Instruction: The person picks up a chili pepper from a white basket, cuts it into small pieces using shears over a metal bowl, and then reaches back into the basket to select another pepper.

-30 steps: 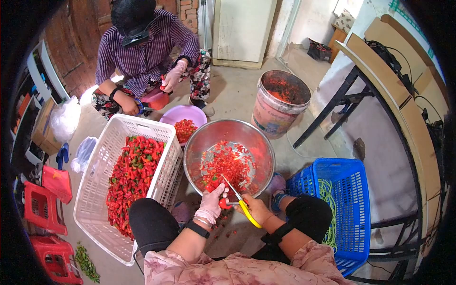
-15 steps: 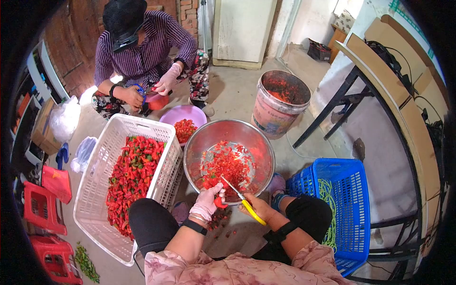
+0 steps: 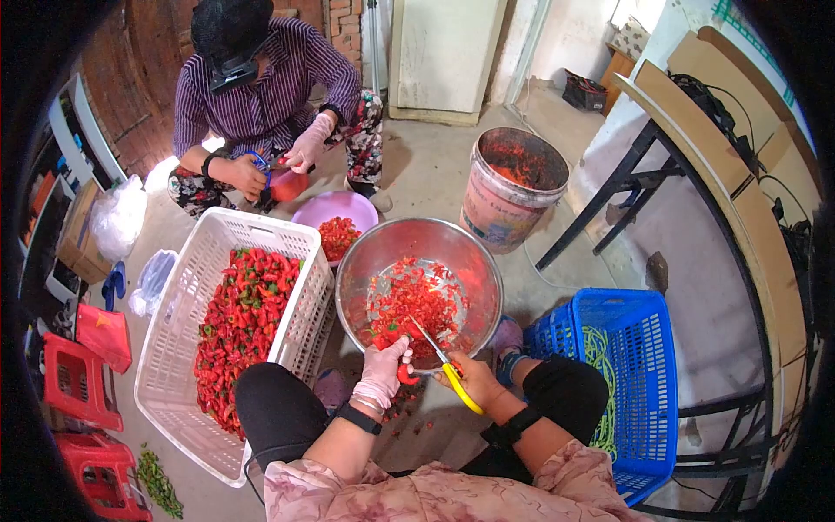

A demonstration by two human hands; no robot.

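My left hand (image 3: 381, 372), in a thin pale glove, is closed around a red chili pepper (image 3: 407, 375) at the near rim of a steel bowl (image 3: 487, 287). Chopped red pepper pieces (image 3: 409, 300) lie in the bowl. My bare right hand (image 3: 470, 379) grips scissors (image 3: 461, 390) with yellow handles. Their blades point up and left over the bowl, close to my left fingers. Left of the bowl stands a white plastic crate (image 3: 178, 348) holding a heap of whole red peppers (image 3: 248, 322).
Opposite, a person (image 3: 261, 113) cuts with blue-handled scissors over a pink bowl (image 3: 317, 211) of chopped pepper. A stained bucket (image 3: 504, 204) stands behind my bowl. At my right is a blue basket (image 3: 648, 348); red stools (image 3: 74, 374) are at far left.
My left hand and the pepper have shifted very slightly. The scissors have tilted a little, their blades now reaching higher over the bowl. The person opposite has moved their hands slightly.
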